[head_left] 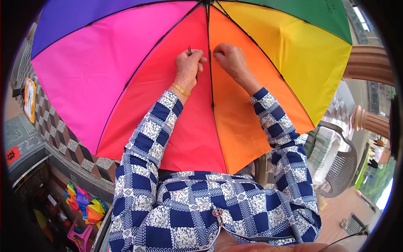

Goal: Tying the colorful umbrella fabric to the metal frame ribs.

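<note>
An open umbrella (163, 63) in rainbow colours lies spread over my lap, its inner side and black ribs towards me. My left hand (188, 67) is over the red panel, closed round a small dark tool (189, 49) whose two thin points stick up past the fingers. Across the middle rib (211, 80), over the orange panel, my right hand (230, 59) is closed in a pinch close to that rib. Whatever its fingers may hold is hidden or too fine to see. Both hands are near the black hub (206, 2) at the top edge.
Several folded colourful umbrellas (86, 203) are in a heap at the lower left, above a pink stool (79, 237). A grey plastic chair (342, 168) stands on the right, near reddish-brown columns (369, 65). Patterned tiles (71, 145) cover the floor on the left.
</note>
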The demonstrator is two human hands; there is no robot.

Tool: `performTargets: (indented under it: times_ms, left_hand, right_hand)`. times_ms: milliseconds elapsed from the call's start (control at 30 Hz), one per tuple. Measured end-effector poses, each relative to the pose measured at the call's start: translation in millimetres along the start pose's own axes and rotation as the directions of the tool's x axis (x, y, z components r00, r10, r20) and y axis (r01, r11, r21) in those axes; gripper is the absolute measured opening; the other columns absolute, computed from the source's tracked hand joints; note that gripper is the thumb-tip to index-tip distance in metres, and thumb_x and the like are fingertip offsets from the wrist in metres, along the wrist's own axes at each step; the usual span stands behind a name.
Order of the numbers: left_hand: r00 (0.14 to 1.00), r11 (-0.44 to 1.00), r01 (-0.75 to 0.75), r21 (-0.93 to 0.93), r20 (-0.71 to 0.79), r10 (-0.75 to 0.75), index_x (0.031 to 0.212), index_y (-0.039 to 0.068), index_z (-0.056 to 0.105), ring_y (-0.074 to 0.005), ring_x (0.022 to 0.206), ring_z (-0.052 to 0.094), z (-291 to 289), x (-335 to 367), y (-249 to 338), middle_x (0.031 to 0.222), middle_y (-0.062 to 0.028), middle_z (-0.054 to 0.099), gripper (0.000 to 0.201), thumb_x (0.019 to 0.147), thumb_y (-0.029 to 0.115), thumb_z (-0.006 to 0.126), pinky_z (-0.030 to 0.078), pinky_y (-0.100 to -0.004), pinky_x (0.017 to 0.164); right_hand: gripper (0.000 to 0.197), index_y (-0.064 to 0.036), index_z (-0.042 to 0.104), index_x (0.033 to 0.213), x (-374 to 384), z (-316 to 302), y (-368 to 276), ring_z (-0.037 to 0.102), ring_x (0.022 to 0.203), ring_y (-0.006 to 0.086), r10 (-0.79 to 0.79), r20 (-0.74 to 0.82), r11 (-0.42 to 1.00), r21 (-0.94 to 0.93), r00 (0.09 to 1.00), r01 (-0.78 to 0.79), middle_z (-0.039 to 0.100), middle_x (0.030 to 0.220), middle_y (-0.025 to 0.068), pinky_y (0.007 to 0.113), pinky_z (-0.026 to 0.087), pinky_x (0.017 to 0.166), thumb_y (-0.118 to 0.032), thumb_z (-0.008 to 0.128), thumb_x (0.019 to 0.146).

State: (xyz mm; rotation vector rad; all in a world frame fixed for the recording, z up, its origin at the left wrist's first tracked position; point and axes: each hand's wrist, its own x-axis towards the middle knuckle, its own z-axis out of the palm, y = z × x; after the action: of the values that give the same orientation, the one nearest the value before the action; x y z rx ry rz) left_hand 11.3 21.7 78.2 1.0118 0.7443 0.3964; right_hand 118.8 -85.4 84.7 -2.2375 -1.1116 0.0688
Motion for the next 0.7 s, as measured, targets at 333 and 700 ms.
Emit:
performTargets:
  times_ms: [333,700]
  left_hand:
    - [0.997,0.998,-0.058,0.002,-0.053,0.058,0.08,0.005,0.055,-0.0073,0.037,0.043,4,1,-1,0.061,-0.0057,0.059,0.008,0.081,0.012,0.058,0.031,-0.0211,0.033]
    - [0.994,0.983,-0.106,0.152,-0.024,0.111,0.067,0.005,0.056,-0.0058,0.04,0.042,13,5,13,0.056,-0.001,0.053,0.015,0.077,0.013,0.063,0.032,-0.0217,0.037]
  right_hand:
    - [0.009,-0.0079,0.064,0.078,15,5,-7,0.06,0.075,0.0299,-0.048,-0.068,0.999,0.003,0.997,0.048,0.061,0.08,0.0097,0.041,0.048,0.065,-0.014,0.058,0.078]
    - [0.007,-0.0063,0.064,0.078,10,2,-13,0.061,0.073,0.0259,-0.084,-0.128,0.993,0.07,0.988,0.093,0.061,0.077,0.0091,0.034,0.048,0.063,-0.011,0.065,0.073]
